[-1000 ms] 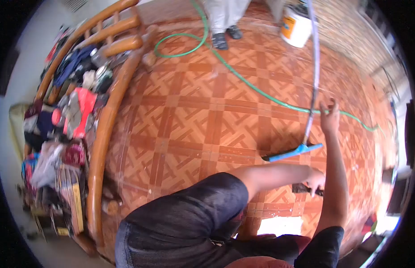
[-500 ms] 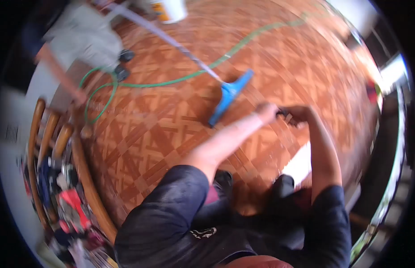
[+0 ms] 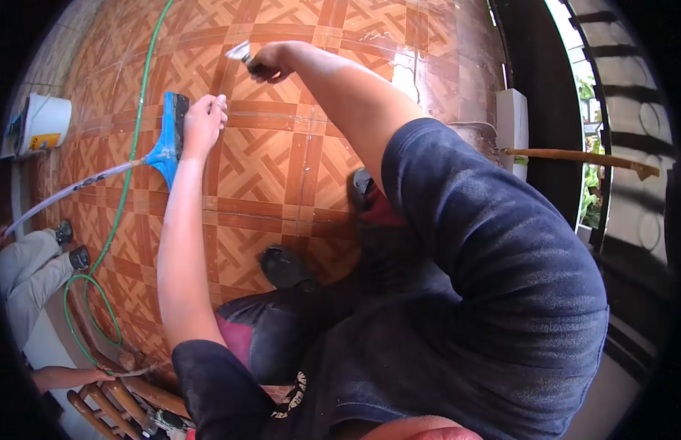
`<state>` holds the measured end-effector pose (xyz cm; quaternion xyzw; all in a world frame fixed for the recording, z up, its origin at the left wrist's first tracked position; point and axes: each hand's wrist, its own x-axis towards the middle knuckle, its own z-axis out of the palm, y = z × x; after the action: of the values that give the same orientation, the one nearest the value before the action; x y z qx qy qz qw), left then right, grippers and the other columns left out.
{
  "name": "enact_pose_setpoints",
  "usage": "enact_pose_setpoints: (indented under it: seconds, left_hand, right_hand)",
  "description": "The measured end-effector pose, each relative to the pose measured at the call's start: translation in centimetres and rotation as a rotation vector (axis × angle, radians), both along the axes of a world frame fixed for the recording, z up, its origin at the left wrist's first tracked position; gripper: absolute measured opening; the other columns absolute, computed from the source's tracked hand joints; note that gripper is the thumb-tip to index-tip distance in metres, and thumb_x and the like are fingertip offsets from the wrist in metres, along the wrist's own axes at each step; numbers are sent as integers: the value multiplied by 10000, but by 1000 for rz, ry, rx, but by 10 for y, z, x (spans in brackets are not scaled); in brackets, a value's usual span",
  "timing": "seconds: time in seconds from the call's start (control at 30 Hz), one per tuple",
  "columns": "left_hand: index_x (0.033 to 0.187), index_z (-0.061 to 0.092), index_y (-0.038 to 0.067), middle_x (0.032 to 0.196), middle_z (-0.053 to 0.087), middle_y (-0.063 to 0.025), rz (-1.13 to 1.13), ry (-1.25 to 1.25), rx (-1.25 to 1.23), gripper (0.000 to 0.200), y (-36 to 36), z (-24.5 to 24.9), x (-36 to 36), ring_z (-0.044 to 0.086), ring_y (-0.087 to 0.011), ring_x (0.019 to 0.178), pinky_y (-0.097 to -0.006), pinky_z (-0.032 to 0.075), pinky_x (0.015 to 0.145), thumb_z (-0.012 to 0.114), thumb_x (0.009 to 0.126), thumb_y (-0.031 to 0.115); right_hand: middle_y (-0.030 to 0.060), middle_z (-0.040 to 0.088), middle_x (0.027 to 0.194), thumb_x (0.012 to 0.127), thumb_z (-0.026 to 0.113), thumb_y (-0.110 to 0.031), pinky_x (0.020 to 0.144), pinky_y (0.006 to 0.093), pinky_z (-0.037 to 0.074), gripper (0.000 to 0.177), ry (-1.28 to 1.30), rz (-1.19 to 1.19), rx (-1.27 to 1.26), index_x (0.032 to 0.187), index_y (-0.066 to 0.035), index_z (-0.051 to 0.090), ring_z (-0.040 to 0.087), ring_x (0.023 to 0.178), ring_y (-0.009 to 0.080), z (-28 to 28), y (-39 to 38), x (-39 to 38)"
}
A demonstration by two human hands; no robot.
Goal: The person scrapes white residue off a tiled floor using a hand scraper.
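Observation:
My right hand [image 3: 273,62] is closed around the dark handle of a small scraper [image 3: 240,51]. Its pale, flared blade points left, above the tiled floor. Lower and to the left, my left hand [image 3: 206,121] has curled fingers, and nothing shows in them. Right beside it is the blue head of a floor squeegee [image 3: 164,150], with a dark rubber edge. The squeegee's long pale pole [image 3: 76,187] runs off to the lower left, towards another person.
A green hose [image 3: 140,110] crosses the brown patterned tiles [image 3: 260,165] and coils at lower left. Another person's legs [image 3: 32,271] and arm [image 3: 69,378] are there, near a wooden chair [image 3: 120,403]. A white bucket [image 3: 47,121] stands far left; a wooden stick [image 3: 582,156] juts out at right.
My view has swung round to the right. My hands, close together before at the dark-handled tool, are now apart, with the scraper in my right hand and my left hand beside the squeegee head.

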<state>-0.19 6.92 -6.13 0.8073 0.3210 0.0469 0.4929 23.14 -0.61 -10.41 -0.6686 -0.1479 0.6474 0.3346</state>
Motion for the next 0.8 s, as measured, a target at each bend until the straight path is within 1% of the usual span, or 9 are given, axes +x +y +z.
enact_pose_setpoints:
  seconds: [0.1,0.17,0.23,0.3,0.4,0.43,0.5,0.6,0.8]
  left_hand:
    - [988,585,94,670,597,-44,-26,-187,92,227,-12,-9,11,592,-206,636,-343,487,625,693,818,199]
    - [1012,565,118,675,600,-35,-188,-331,646,241,-34,10,23,587,-153,644,-308,477,604,694,818,179]
    - [964,592,91,669,595,-32,-277,-294,595,210,-46,25,35,578,-122,648,-282,466,608,688,825,217]
    - [862,603,40,699,585,-17,-360,194,42,204,-71,60,48,545,-85,654,-250,435,599,653,859,238]
    - [800,581,22,642,555,-9,-374,5,10,224,-104,77,55,525,-80,629,-237,421,599,603,890,227]
    - [798,575,23,654,557,-6,-401,-66,63,219,-112,80,56,523,-78,630,-238,421,600,593,896,217]
    - [809,578,22,672,558,0,-437,-218,46,196,-131,85,57,515,-84,629,-242,426,616,587,895,198]
    - [805,585,31,689,560,14,-392,-313,47,180,-166,122,53,516,-80,638,-237,435,639,602,891,189]
    - [937,669,29,779,645,-2,-595,-211,-613,219,-188,168,48,562,-51,681,-193,408,601,569,927,225]
  right_hand:
    - [-31,688,814,917,567,-367,697,336,482,206,-61,-169,-4,875,-168,602,652,721,87,6,-21,18]
    - [-11,684,827,932,552,-356,705,337,478,216,-27,-260,47,878,-151,597,639,743,95,1,-34,34]
    - [-5,682,835,938,546,-346,697,331,476,218,2,-342,72,877,-142,595,632,742,99,5,-46,46]
    - [-2,666,795,946,509,-262,652,331,487,152,23,-404,132,876,-133,550,651,732,123,1,-57,63]
    - [53,630,750,959,477,-239,572,322,456,177,279,-638,268,905,-77,526,614,649,160,-18,-67,90]
    - [59,614,698,851,500,-186,540,349,475,106,529,-496,275,809,-142,588,598,643,203,-34,-74,108]
    - [3,538,601,845,480,-198,507,274,418,134,345,-680,287,734,-174,552,469,506,136,-44,-93,124]
    - [14,535,565,851,451,-240,447,283,369,205,379,-565,270,685,-164,544,429,449,151,-50,-112,142]
    - [11,564,593,867,499,-266,459,286,373,191,449,-732,243,713,-171,561,465,462,140,-89,-119,173]
